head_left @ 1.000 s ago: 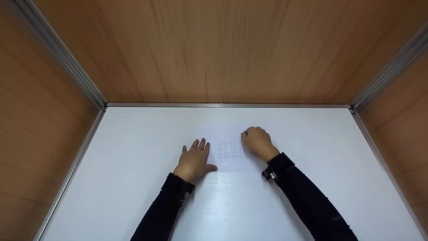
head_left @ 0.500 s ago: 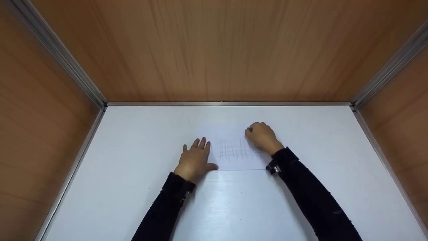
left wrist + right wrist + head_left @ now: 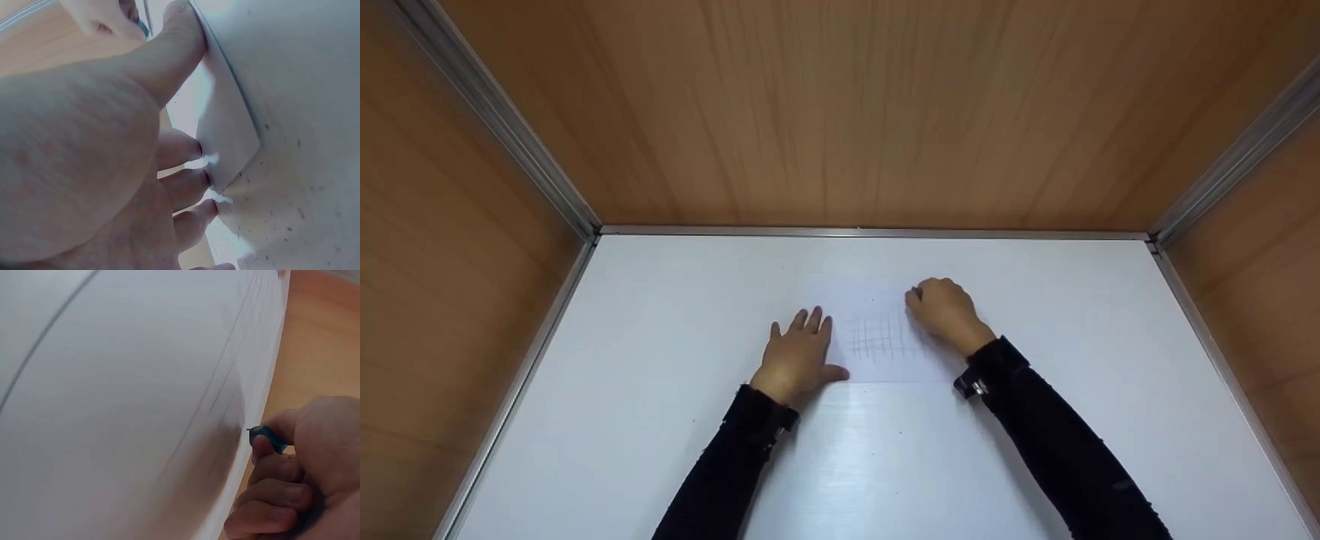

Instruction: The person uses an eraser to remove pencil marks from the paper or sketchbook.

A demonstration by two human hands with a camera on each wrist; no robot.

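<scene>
Head view: paper (image 3: 877, 330) lies flat near the tabletop (image 3: 660, 420) middle, long edges running left-right, a pencilled grid (image 3: 877, 341) on it. Left hand (image 3: 796, 358) is pressed flat on the paper's left edge — fingers straight, thumb along the near edge, confirmed in the left wrist view (image 3: 169, 169). Right hand (image 3: 943, 309) is curled over the paper's far right part; a small teal tool (image 3: 269, 437) is pinched between thumb and fingers, type not discernible. Grid lies just left of the right hand — between both hands, nearer the right.
</scene>
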